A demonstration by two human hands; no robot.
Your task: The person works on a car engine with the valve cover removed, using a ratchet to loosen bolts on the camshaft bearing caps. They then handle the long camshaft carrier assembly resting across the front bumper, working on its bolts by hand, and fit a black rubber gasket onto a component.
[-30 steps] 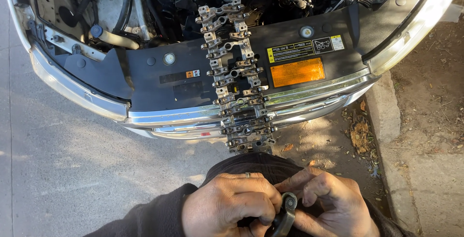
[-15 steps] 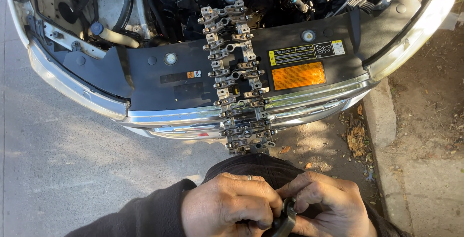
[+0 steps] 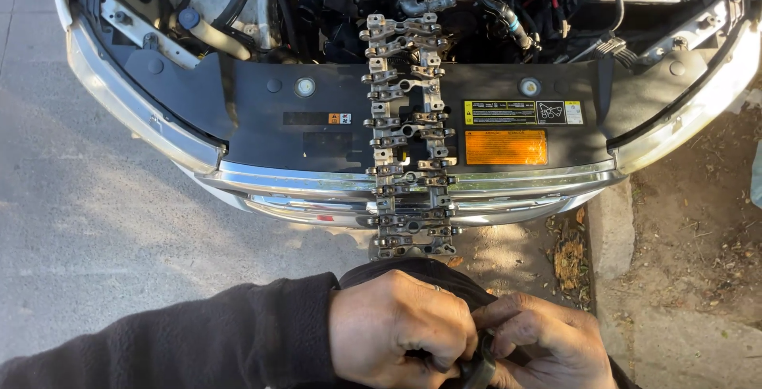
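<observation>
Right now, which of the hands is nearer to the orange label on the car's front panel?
Right. The right hand sits almost straight below the orange label, while the left hand is below it and off to the left. Both grip a small dark part, well short of the car.

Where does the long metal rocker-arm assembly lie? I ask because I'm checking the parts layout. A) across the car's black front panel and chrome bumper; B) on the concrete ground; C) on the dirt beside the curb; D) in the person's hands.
A: the long metal rocker-arm assembly lies lengthwise across the black front panel and over the chrome bumper, apart from both hands.
</observation>
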